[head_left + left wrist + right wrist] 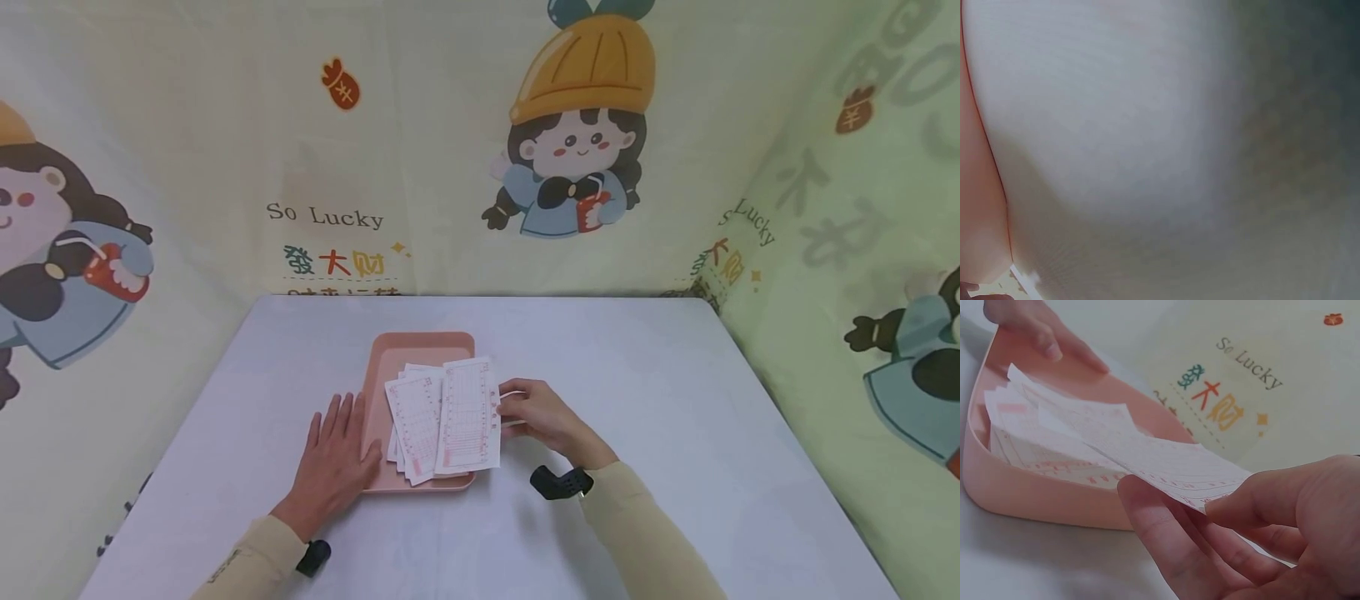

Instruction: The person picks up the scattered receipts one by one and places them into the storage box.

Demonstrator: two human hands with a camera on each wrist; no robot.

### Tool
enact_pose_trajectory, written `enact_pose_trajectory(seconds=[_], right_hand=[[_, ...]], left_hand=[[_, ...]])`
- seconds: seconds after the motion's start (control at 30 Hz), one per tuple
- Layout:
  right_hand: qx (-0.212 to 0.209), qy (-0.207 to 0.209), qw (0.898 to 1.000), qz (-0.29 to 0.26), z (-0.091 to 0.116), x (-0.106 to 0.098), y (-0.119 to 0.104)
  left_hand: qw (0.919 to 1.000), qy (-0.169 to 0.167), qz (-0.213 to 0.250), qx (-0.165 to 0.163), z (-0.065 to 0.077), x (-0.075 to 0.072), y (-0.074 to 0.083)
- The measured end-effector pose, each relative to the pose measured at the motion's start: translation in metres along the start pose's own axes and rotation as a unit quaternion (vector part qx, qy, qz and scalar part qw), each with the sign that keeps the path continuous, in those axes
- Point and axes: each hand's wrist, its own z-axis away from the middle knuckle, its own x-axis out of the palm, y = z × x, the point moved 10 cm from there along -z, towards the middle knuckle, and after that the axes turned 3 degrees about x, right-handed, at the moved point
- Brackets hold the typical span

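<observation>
A pink tray (420,346) on the table holds a loose pile of white printed slips (414,425) with red and pink marks. My right hand (551,421) pinches the edge of one slip (468,417) between thumb and fingers at the tray's right side. In the right wrist view that slip (1172,465) is lifted at its near edge, above the others. My left hand (333,458) lies with straight fingers along the tray's left rim, its thumb reaching over the edge. The left wrist view shows mostly blurred white surface and a strip of skin.
The tray rests on a white table (637,367). Behind it hangs a pale cloth backdrop (442,167) with cartoon figures and lettering, which continues along the right side. Each wrist wears a black band, the right one (558,482) near the sleeve cuff.
</observation>
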Motion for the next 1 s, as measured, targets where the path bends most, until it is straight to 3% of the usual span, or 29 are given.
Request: enact_pose_trajectory(seconds=[0.7, 1.0], right_hand=[[-0.013, -0.014, 1.0, 0.016, -0.01, 0.027, -0.013], [-0.02, -0.02, 0.999, 0.029, -0.012, 0.035, -0.014]], left_hand=[[0.9998, 0.016, -0.006, 0.004, 0.0, -0.004, 0.001], [1.0, 0.003, -0.008, 0.0, -0.001, -0.002, 0.001]])
